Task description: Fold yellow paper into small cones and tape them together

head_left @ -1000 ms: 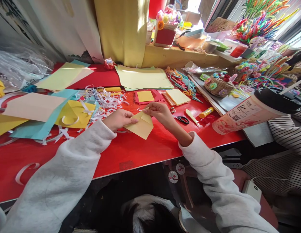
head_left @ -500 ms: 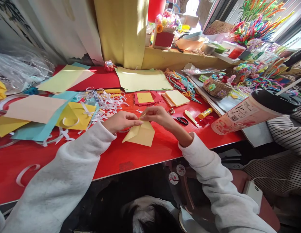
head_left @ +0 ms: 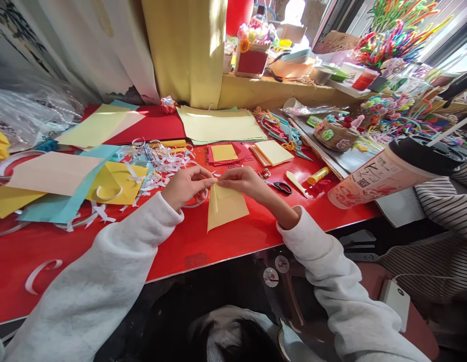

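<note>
A creased piece of yellow paper [head_left: 230, 208] hangs from my fingertips, over the front part of the red table [head_left: 173, 261]. My left hand [head_left: 186, 187] pinches its upper left corner between thumb and fingers. Close beside it, my right hand [head_left: 246, 185] is closed on the paper's top edge, with the fingertips of both hands nearly touching. A fold runs down the paper's left side. Behind my hands lie a small yellow square on red squares [head_left: 224, 152] and a stack of cream paper squares [head_left: 273, 152].
Black-handled scissors [head_left: 282, 187], a pale flat tool [head_left: 296, 183] and a glue stick [head_left: 318, 175] lie right of my hands. Beyond them leans a large drink cup [head_left: 380, 176]. White paper scraps [head_left: 165, 166] and coloured sheets [head_left: 52, 173] cover the left side.
The yellow paper has turned between my fingers, its lower edge swinging to the right. My left hand has shifted slightly right; my right hand has stayed nearly in place.
</note>
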Available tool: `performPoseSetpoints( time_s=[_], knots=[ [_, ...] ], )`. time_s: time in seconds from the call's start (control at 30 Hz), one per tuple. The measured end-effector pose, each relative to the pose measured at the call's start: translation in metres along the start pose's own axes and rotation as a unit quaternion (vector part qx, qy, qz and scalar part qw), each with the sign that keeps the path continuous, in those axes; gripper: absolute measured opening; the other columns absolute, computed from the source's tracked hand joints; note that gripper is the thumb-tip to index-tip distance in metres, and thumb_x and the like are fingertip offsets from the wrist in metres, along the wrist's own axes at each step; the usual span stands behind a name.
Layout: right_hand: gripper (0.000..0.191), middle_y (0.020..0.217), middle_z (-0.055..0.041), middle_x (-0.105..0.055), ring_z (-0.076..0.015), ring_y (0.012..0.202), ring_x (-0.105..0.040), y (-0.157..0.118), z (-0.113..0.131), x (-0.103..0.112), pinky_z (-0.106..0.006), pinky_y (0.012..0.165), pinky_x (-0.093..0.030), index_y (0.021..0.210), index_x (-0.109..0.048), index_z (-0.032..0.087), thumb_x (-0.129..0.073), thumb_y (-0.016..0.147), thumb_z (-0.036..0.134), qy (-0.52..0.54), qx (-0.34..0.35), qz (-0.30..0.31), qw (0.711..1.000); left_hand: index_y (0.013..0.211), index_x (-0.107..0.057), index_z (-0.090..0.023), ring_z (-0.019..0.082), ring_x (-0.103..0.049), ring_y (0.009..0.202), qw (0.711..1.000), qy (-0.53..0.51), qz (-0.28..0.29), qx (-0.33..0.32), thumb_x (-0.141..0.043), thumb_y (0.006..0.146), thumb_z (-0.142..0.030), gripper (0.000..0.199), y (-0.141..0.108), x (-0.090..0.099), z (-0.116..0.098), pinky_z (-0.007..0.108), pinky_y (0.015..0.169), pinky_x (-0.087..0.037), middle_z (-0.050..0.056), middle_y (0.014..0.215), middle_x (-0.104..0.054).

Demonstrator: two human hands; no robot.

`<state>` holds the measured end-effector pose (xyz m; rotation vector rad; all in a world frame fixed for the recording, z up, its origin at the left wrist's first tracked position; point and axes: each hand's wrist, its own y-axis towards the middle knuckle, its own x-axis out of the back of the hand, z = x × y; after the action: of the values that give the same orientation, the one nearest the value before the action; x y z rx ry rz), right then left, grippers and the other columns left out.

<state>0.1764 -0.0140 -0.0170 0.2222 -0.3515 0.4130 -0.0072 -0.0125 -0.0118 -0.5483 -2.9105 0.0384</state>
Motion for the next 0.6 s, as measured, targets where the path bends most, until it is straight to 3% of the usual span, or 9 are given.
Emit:
performPoseSetpoints(
  time_s=[0.13, 0.2, 0.3, 0.43, 0.5, 0.6],
  knots=[
    [0.029, 0.068, 0.0000, -0.059, -0.0083, 0.061, -0.047, -0.002, 0.003, -0.003, -0.021, 0.052, -0.033, 0.079, -0.067, 0.015, -0.057, 0.076, 0.042, -0.017, -0.004, 0.021, 1.000, 0.069, -0.059, -0.015, 0.011, -0.054, 0.040, 1.000, -0.021, 0.007, 0.001, -0.074, 0.060, -0.033, 0.025, 0.001, 0.001, 0.000, 0.022, 0.040, -0.046, -0.001, 0.046, -0.056],
    [0.035, 0.069, -0.0008, -0.060, -0.0086, 0.060, -0.048, -0.002, 0.003, -0.003, -0.021, 0.050, -0.033, 0.083, -0.066, 0.016, -0.055, 0.076, 0.048, 0.005, -0.035, -0.002, 0.999, 0.068, -0.058, -0.014, 0.012, -0.056, 0.041, 0.998, -0.052, -0.022, 0.009, -0.075, 0.060, -0.030, 0.024, 0.001, 0.002, -0.001, 0.023, 0.043, -0.048, 0.000, 0.049, -0.057],
    [0.045, 0.081, -0.0047, -0.063, -0.0120, 0.069, -0.056, 0.002, -0.001, 0.000, -0.022, 0.055, -0.042, 0.090, -0.064, 0.017, -0.047, 0.078, 0.057, 0.104, -0.060, -0.075, 0.990, 0.069, -0.058, -0.012, 0.011, -0.058, 0.046, 0.985, -0.127, -0.116, -0.013, -0.071, 0.063, -0.023, 0.019, 0.000, 0.004, -0.003, 0.022, 0.046, -0.050, 0.000, 0.056, -0.060],
    [0.056, 0.091, -0.0081, -0.063, -0.0157, 0.080, -0.061, 0.008, -0.007, 0.006, -0.028, 0.066, -0.052, 0.096, -0.059, 0.019, -0.033, 0.079, 0.066, 0.253, -0.074, -0.116, 0.958, 0.075, -0.056, -0.014, 0.010, -0.063, 0.058, 0.937, -0.243, -0.240, -0.077, -0.067, 0.067, -0.019, 0.014, 0.001, 0.009, -0.005, 0.020, 0.059, -0.053, -0.001, 0.065, -0.064],
    [0.054, 0.089, -0.0078, -0.064, -0.0159, 0.079, -0.063, 0.007, -0.007, 0.004, -0.029, 0.066, -0.053, 0.098, -0.058, 0.019, -0.040, 0.076, 0.065, 0.251, -0.078, -0.080, 0.962, 0.076, -0.055, -0.016, 0.010, -0.065, 0.063, 0.920, -0.274, -0.264, -0.091, -0.066, 0.067, -0.018, 0.014, 0.001, 0.010, -0.005, 0.020, 0.066, -0.054, -0.002, 0.068, -0.065],
    [0.047, 0.092, -0.0068, -0.065, -0.0153, 0.082, -0.063, 0.003, -0.003, -0.005, -0.027, 0.069, -0.052, 0.103, -0.058, 0.018, -0.062, 0.070, 0.051, 0.188, -0.060, 0.026, 0.980, 0.075, -0.053, -0.016, 0.010, -0.066, 0.067, 0.915, -0.291, -0.268, -0.077, -0.064, 0.067, -0.016, 0.013, 0.002, 0.009, -0.005, 0.021, 0.072, -0.054, -0.002, 0.071, -0.066]
  ],
)
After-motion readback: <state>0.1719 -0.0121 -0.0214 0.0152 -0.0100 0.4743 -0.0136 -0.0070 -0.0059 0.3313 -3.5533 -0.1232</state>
